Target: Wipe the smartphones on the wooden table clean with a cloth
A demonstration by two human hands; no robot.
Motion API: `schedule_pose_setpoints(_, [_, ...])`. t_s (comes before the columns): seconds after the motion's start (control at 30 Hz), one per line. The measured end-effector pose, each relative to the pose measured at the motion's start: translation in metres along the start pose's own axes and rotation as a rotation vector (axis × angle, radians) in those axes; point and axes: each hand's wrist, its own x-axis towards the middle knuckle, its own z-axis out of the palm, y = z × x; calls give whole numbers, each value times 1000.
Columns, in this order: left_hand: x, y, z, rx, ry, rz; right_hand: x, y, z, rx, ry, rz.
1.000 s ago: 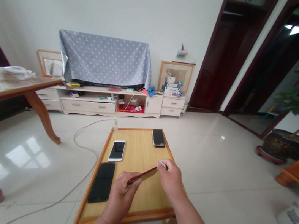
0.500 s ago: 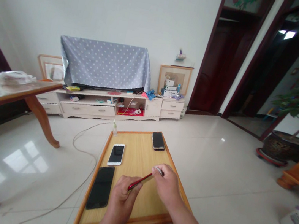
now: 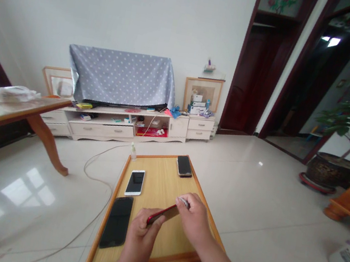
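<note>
Your left hand is pinching the near end of a red-edged phone between the thumb and the bent fingers, and your right hand is pinching its far end in the same manner. At the fingertips of this right hand a small greyish part is visible, but I cannot tell what it is. The red-edged phone is tilted, with its thin edge turned toward you, and both hands keep it in the air over the wooden surface. On this surface, just beside your left hand, a large black phone lies flat near the left border. Behind it, a white phone lies with its dark screen upward. At the far right corner there is a small stack of phones, one upon another. A little clear bottle stands by the far left corner; whether it is on the surface, I cannot tell. Farther away, against the wall, there is a white cabinet, and a dotted cloth hangs above it.
</note>
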Motion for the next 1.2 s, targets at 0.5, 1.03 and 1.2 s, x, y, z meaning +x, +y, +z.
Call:
schedule_pose_setpoints(0.5, [5,3,-1,-210,-82,-204,-5,-20,-17,187,-488,-15])
schedule_pose_setpoints(1.03, [11,10,-1,-425,-70,-203,-4,-23,-9,542,-298,387])
schedule_pose_setpoints(1.2, [5,5,-3,-93,58,-80,-3,-28,-1,572,-122,374])
